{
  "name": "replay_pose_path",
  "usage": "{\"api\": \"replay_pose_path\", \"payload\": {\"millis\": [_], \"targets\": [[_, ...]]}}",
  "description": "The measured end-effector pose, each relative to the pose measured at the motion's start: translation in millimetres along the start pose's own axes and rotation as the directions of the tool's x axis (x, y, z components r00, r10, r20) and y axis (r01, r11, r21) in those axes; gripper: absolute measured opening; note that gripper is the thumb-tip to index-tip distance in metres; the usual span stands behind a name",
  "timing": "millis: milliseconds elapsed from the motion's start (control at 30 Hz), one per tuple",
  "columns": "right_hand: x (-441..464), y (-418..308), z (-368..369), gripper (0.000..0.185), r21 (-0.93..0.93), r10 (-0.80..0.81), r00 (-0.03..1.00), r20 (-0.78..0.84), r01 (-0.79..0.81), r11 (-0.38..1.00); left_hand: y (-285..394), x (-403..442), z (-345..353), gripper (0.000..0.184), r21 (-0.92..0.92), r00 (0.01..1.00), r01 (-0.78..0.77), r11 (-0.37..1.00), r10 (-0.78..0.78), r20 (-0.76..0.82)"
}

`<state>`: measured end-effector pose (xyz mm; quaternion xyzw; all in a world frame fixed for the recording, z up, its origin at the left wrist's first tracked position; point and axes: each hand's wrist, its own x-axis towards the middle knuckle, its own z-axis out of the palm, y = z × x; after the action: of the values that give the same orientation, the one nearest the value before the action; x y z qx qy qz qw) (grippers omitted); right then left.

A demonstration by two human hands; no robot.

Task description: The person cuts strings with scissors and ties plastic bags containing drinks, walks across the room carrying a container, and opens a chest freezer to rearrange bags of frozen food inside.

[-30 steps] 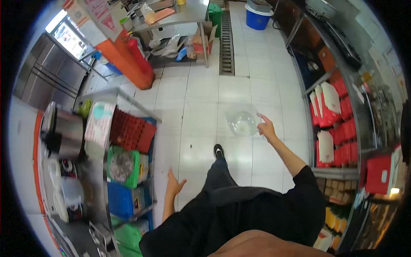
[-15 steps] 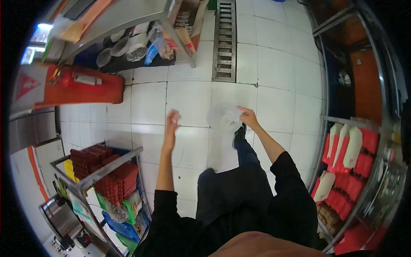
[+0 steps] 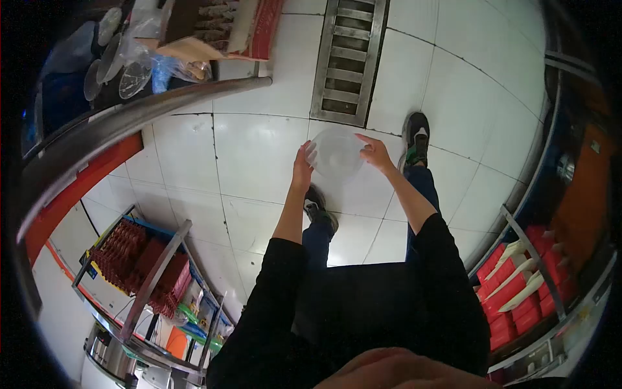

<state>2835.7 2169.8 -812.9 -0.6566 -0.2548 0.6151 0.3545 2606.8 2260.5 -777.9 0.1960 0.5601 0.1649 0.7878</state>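
Observation:
A translucent round plastic bowl (image 3: 337, 154) is held out in front of me, above the tiled floor. My left hand (image 3: 302, 168) grips its left edge, with the fingertips showing through or behind the plastic. At the opposite edge, my right hand (image 3: 377, 155) pinches the rim, thumb and forefinger against it. The bowl looks to have nothing in it, though its clear plastic makes this hard to judge.
A metal floor drain (image 3: 343, 71) lies ahead. At the upper left, a metal table (image 3: 175, 96) bears an open cardboard box (image 3: 207, 39) and clear lids. A rack with dark red trays (image 3: 139, 259) stands left; red and white cartons (image 3: 518, 279) fill a right-hand shelf.
I have stepped forward, nearer the metal table and drain. My left hand, empty and apart before, has come in to the bowl's left edge. My right hand still holds the bowl.

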Motion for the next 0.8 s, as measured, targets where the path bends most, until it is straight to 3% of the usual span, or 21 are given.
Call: {"api": "replay_pose_path", "payload": {"millis": [33,133,200,267,333,433,633,800], "targets": [[9.8,0.5,-6.0,0.056,0.104,0.079,0.995,0.054,-0.084,0.991,-1.7,9.2,1.3,0.058,0.073,0.999,-0.042,0.996,0.043,-0.009],[24.4,-2.1,-9.3,0.056,0.097,0.153,0.984,0.093,-0.162,0.982,2.7,17.4,5.5,0.055,0.215,0.995,-0.027,0.976,0.046,-0.087],[29.7,-0.7,-8.2,0.056,0.091,0.204,0.97,0.132,-0.217,0.972,5.8,20.2,7.8,0.053,0.187,0.993,-0.039,0.981,0.059,-0.103],[33.9,6.3,-5.0,0.057,0.212,0.26,0.956,0.135,-0.285,0.935,5.4,25.2,7.7,0.051,0.16,0.99,-0.058,0.985,0.078,-0.119],[34.1,12.8,-0.7,0.057,0.248,0.282,0.948,0.147,-0.312,0.917,2.2,32.5,4.8,0.048,0.226,0.981,-0.126,0.966,0.155,-0.115],[34.6,18.6,4.4,0.057,0.297,0.315,0.938,0.145,-0.345,0.89,-0.8,43.5,5.1,0.046,0.182,0.975,-0.177,0.967,0.198,-0.105],[39.6,24.2,8.6,0.054,0.346,0.361,0.924,0.128,-0.383,0.856,2.6,54.9,10.1,0.049,0.348,0.956,-0.2,0.916,0.26,-0.133],[46.7,28.2,5.5,0.053,0.439,0.392,0.906,0.163,-0.422,0.793,-0.7,70.4,5.7,0.048,0.326,0.964,-0.176,0.929,0.23,-0.135]]}}
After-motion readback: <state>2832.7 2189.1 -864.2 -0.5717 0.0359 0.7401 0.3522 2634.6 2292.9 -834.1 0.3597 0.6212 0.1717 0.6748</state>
